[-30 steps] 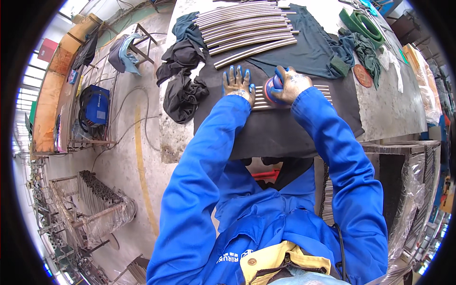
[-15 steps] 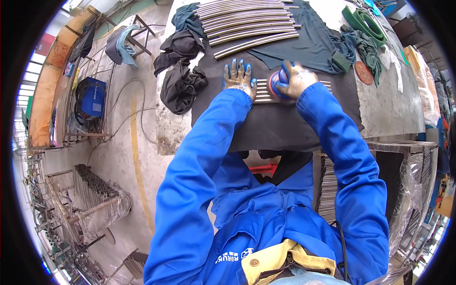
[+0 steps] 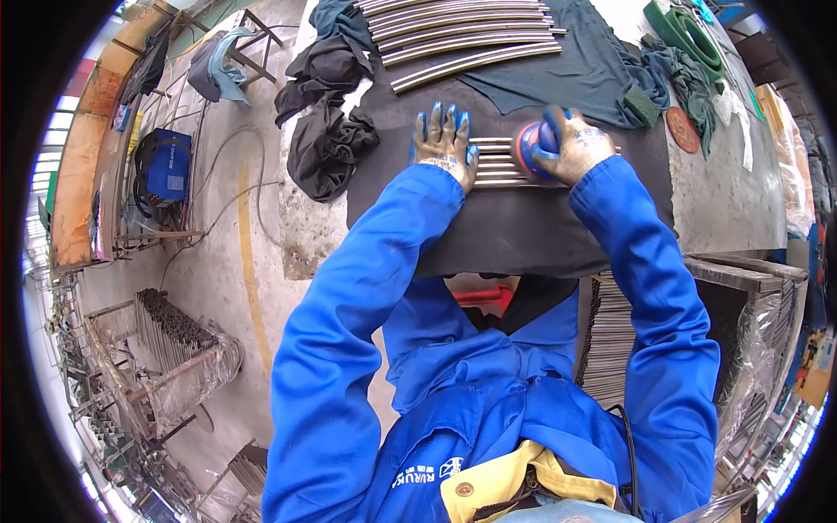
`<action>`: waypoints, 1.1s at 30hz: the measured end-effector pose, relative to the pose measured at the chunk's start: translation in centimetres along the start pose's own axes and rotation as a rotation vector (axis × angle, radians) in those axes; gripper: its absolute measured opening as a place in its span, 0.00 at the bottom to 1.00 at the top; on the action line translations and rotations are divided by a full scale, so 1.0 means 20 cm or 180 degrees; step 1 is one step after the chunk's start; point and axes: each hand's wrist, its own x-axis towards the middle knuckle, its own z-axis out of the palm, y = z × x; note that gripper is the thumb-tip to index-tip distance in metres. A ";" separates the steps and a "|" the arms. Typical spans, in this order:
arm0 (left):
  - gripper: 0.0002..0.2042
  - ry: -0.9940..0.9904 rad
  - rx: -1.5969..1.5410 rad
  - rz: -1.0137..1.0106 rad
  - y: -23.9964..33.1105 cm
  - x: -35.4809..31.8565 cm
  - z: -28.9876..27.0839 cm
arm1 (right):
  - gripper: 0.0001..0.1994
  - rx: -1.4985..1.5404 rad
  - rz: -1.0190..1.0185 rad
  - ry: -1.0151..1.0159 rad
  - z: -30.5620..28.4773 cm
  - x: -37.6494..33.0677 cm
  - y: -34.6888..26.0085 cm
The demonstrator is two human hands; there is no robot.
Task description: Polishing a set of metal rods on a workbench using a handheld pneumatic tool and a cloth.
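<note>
Black rags point(image 3: 327, 150) near left hand point(image 3: 445, 146); green pad point(image 3: 642, 106) near right hand point(image 3: 581, 150).

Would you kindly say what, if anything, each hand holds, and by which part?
The right hand grips the round tool by its top; the left hand lies flat over the rods, gripping nothing.

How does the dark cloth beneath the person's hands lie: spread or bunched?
Spread: the dark cloth lies broad and mostly flat beneath the rods, left hand and right hand, unlike the heaped black bundle at left.
</note>
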 end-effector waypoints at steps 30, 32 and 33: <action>0.31 0.0288 -0.0386 0.0183 0.02 -0.11 0.02 | 0.35 -0.0146 -0.0442 -0.0115 -0.03 -0.10 -0.11; 0.31 0.0295 -0.0375 0.0155 0.01 -0.09 0.02 | 0.35 -0.0056 -0.0313 -0.0190 -0.04 -0.07 -0.09; 0.31 0.0299 -0.0370 0.0141 0.01 -0.09 0.02 | 0.35 -0.0011 -0.0249 -0.0227 -0.05 -0.06 -0.08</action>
